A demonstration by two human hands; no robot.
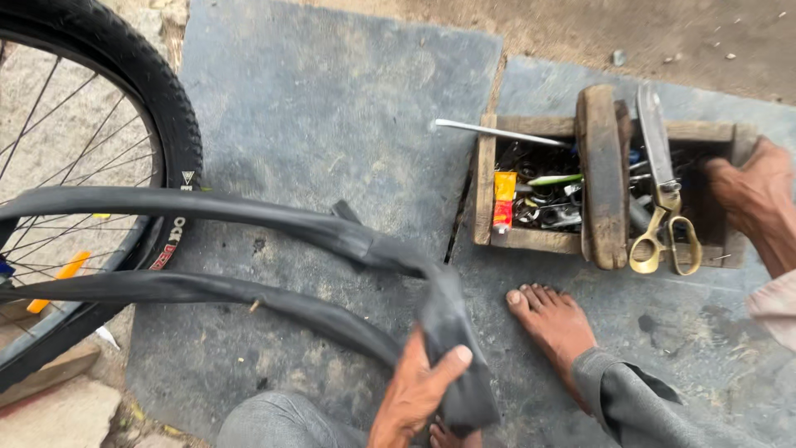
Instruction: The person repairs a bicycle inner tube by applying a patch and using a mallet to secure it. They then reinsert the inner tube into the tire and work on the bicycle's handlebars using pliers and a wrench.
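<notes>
Head view: left hand point(419, 390) clenched on black inner tube point(249, 211), right hand point(754, 195) reaching, grip unclear, inside tool-filled wooden box point(487, 178).

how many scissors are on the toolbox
1: the brass-handled scissors lie across the wooden toolbox's top, beside its handle bar, near the right hand. More could be hidden inside.

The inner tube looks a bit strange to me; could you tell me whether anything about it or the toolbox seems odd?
The inner tube hangs out of the bicycle tyre, flat and folded where the left hand pinches it. On the wooden toolbox, scissors lie loosely across the rim.
</notes>
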